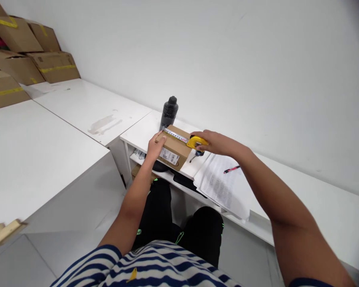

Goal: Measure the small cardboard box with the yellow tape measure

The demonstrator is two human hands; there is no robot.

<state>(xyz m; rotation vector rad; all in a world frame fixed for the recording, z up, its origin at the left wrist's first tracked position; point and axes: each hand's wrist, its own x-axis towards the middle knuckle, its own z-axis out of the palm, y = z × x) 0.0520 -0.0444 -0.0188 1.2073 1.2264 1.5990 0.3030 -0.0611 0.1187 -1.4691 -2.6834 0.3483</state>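
Note:
A small cardboard box (175,152) with a white label on its front sits near the left end of a white desk (317,199). My left hand (156,144) is closed on the box's left end and pins the tip of a measuring tape blade (175,134) there. My right hand (211,142) grips the yellow tape measure case (196,141) at the box's right end. The blade is stretched along the box's top edge between both hands.
A dark bottle (169,113) stands just behind the box. Printed papers (224,185) with a red pen (231,169) lie to the right. A lower shelf under the desk holds dark items. Larger white tables (32,147) stretch left, with stacked cardboard boxes (32,56) at the far corner.

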